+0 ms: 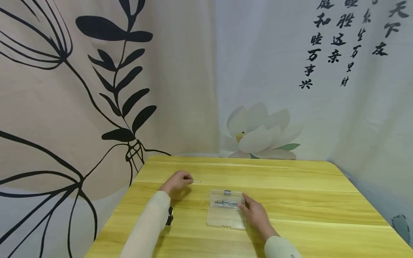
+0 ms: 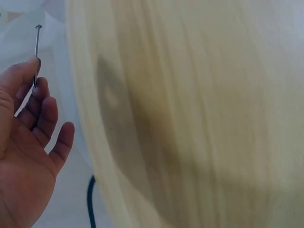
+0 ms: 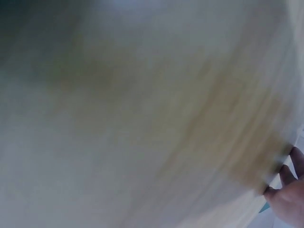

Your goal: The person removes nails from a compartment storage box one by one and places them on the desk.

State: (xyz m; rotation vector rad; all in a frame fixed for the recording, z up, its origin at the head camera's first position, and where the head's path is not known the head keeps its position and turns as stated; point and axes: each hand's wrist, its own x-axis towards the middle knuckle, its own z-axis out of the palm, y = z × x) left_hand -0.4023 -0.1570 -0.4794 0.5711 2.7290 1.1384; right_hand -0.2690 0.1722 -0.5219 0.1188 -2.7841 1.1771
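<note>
The metal pin (image 2: 37,43) I have is slim, straight and silvery, with a small knobby head at the end away from my fingers. It sits in my left grip (image 1: 178,180), thumb and fingertips clamped on its other end, above the left part of the tabletop (image 1: 309,204). From my head I see it only as a short pale line; the left wrist view brings out its head and shank, and a dark cord (image 2: 91,202) beyond the tabletop's edge. Only the head view shows the clear plastic box (image 1: 224,218) with a bundle of similar silvery pins (image 1: 226,204) lying across it. The right wrist view is mostly blurred wood, with a few of my fingertips at its lower right. My left arm reaches forward, the little finger spread away from the palm. My right grip (image 1: 256,212) is clamped on the box's right edge, thumb on the near side and fingers further up.
</note>
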